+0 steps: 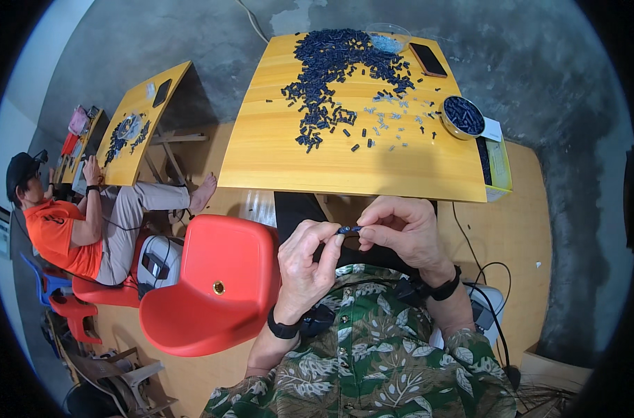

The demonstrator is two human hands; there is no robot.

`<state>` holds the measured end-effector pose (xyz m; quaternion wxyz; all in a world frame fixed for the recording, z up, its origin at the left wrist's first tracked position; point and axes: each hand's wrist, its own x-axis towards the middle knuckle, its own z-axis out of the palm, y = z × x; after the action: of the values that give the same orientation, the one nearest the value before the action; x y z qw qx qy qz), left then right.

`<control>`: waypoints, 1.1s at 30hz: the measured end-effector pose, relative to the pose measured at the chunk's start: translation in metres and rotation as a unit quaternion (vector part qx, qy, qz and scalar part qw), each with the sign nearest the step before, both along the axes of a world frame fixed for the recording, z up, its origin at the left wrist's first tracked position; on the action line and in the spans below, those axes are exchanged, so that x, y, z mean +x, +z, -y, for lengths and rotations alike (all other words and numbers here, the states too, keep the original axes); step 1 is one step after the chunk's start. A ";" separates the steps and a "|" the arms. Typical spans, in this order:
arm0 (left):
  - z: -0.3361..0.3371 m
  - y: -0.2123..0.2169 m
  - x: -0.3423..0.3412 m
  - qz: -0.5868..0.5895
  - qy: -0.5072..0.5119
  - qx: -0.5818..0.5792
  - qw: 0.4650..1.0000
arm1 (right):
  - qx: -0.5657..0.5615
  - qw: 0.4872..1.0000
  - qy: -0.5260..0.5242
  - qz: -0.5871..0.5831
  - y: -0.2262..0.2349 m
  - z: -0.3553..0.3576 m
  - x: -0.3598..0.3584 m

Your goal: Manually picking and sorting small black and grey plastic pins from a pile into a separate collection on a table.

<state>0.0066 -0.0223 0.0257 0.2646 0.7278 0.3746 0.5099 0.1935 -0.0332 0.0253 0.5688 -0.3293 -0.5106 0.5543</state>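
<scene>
Left hand: the left hand [304,259] sat at lower centre of the frame, its thumb and forefinger pinched on the left end of a small dark plastic piece [349,228]; a black wristband [282,329] circled the wrist.
Right hand: the right hand [405,232] was just right of it, its grip clenched on the right end of the same piece, so both hands grasped it together.
Small piece: it was held level between the two hands, in the air below the near edge of the bench, above the person's lap.
Bench: a yellow wooden bench [275,150] filled the upper centre of the frame.
Pile: a heap of dark pieces [334,59] spread over the far part of the bench, trailing down toward its middle.
Pale bits: small light-coloured bits [390,118] lay scattered right of the heap.
Bowl: a round bowl [462,116] full of dark pieces stood near the right edge of the bench.
Phone: a dark phone [428,59] lay at the upper right corner of the bench.
Chair: a red plastic chair [216,285] stood at lower left, beside the left forearm.
Co-worker: a person in an orange shirt [56,233] sat at far left at a second yellow bench [146,118].
</scene>
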 end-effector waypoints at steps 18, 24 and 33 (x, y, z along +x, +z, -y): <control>-0.001 -0.001 0.000 -0.039 -0.002 0.034 0.999 | 0.028 0.998 0.000 0.061 0.011 -0.001 0.003; -0.002 -0.001 0.000 -0.042 -0.002 0.049 0.998 | 0.036 0.998 0.000 0.059 0.011 -0.001 0.003; -0.008 0.004 -0.005 -0.106 -0.021 0.123 0.986 | 0.080 0.985 -0.011 0.155 0.015 -0.003 0.003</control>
<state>0.0021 -0.0144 0.0298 0.1421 0.8127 0.3193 0.4663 0.1970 -0.0302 0.0402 0.5132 -0.3703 -0.6317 0.4477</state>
